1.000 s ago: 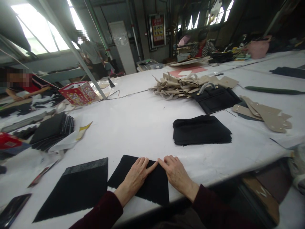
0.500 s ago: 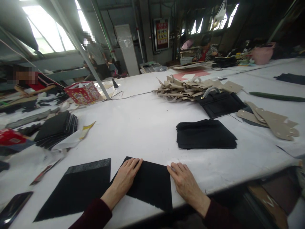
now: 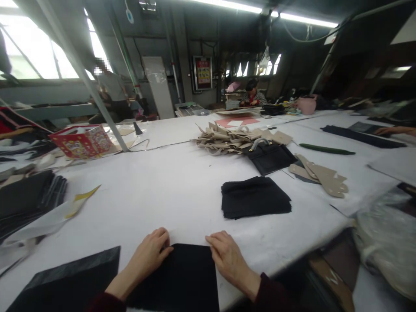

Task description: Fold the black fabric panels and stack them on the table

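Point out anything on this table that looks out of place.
The long green thing, apparently a cucumber, stands out: it lies on the table just beyond the beige pieces, where food seems odd among bag and cutting work. The black stack also has uneven edges. No spill shows.

The white table (image 3: 156, 186) bears two black panels (image 3: 188, 277), a black fabric stack (image 3: 256, 197) and a beige heap (image 3: 222, 141).

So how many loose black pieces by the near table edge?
2: black piece between left hand and right hand, grey-edged piece to its left. More may be hidden beneath.
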`<state>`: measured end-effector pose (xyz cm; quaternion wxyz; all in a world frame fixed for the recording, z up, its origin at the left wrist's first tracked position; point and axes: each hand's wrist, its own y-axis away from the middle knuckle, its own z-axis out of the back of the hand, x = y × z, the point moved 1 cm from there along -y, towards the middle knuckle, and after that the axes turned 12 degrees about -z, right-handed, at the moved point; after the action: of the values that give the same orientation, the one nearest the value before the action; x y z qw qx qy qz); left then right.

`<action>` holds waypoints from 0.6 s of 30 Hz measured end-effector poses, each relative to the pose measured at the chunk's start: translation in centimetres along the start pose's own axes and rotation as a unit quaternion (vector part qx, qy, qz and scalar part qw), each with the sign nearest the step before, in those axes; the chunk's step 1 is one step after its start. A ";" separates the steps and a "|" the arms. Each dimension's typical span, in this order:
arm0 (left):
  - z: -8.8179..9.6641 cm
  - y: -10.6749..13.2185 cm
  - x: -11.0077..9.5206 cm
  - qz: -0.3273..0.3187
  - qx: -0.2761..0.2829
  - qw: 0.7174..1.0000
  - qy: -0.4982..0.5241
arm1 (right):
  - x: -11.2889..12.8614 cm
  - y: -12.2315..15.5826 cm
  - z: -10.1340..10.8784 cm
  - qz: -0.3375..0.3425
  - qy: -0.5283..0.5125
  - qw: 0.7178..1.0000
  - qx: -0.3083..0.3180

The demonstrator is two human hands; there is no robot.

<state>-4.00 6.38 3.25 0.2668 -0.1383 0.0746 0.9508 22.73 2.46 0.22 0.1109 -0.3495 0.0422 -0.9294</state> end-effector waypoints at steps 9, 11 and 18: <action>0.4 -1.0 -4.8 -0.016 0.030 0.987 0.155 | -0.6 0.3 1.8 -0.161 -0.181 0.962 0.125; 0.8 -2.4 -6.4 -0.025 0.037 0.979 0.198 | -2.2 0.6 3.9 -0.191 -0.222 0.944 0.149; 0.9 -12.5 -13.2 -0.088 0.013 0.956 0.279 | -8.9 -3.1 15.8 -0.144 -0.082 0.976 0.138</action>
<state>13.25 10.68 7.24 0.3194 -0.4005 0.1456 0.8464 39.09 7.52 6.93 0.0261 -0.4079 -0.1468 -0.9008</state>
